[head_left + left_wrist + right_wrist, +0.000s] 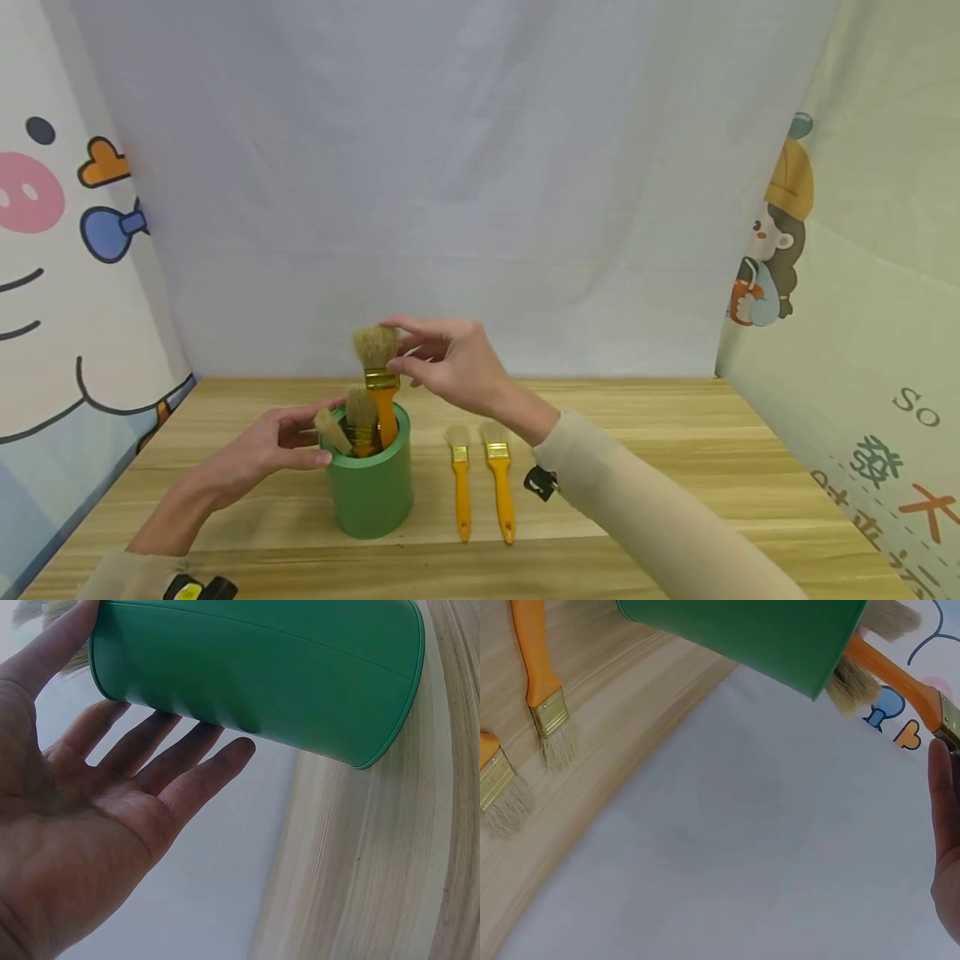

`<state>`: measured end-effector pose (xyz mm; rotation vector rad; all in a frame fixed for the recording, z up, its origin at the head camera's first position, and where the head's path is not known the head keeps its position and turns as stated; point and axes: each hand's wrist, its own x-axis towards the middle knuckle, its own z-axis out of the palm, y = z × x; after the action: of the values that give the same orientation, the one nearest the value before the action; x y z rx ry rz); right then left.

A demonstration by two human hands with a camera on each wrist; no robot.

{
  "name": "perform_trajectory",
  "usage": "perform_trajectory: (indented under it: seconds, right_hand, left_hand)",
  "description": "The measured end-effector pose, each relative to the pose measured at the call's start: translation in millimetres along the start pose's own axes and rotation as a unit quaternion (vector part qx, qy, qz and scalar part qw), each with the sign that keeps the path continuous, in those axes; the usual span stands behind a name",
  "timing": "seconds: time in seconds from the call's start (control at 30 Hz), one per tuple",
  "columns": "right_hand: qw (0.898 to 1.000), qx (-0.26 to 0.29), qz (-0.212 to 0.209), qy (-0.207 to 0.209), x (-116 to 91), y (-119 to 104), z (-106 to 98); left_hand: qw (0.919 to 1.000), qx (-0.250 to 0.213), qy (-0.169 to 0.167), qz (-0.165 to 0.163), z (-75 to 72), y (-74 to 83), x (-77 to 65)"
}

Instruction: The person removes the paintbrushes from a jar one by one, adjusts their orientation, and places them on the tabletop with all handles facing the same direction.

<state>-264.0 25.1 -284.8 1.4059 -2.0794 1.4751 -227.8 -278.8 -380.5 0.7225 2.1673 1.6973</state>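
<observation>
Left hand [257, 452]: we see fingers spread, thumb at the green cup's [371, 497] rim.
Right hand [452, 364]: we see thumb and fingers pinching a brush [382, 380], handle dipping inside.

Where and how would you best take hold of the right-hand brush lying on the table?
Probably halfway along its handle, from above and the right: this brush lies flat, bristles at its far end, its slim handle uncovered, with a second brush on its left.
</observation>
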Motion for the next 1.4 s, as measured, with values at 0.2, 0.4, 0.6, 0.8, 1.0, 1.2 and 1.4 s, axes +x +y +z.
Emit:
perform_trajectory:
  seconds: [0.2,0.4,0.6,0.8,1.0,1.2,1.4]
  right_hand:
    - [1.000,0.017,-0.008,0.011,8.6,-8.0,-7.2]
    - [0.999,0.024,-0.017,0.022,14.4,-16.3,-14.0]
    - [0.999,0.025,-0.028,0.028,18.9,-21.6,-19.6]
    - [0.999,0.021,-0.035,0.030,21.8,-25.7,-24.6]
    - [0.999,0.013,-0.039,0.035,22.9,-27.9,-29.5]
    - [0.998,0.016,-0.028,0.045,20.9,-28.5,-36.5]
    - [0.998,0.016,-0.013,0.053,14.2,-27.7,-45.9]
  left_hand:
    - [1.0000,0.001,0.006,-0.007,-0.1,-0.3,-0.2]
    - [0.9999,-0.001,0.006,-0.009,0.3,-0.2,0.3]
    - [0.9999,-0.002,0.006,-0.009,0.7,-0.2,0.9]
    - [0.9998,-0.003,0.007,-0.015,0.7,-0.2,0.6]
    - [0.9998,-0.003,0.011,-0.018,0.8,-0.8,0.4]
    - [0.9998,-0.004,0.011,-0.017,1.4,0.3,-0.4]
    - [0.9998,-0.002,0.010,-0.016,1.3,1.7,-0.5]
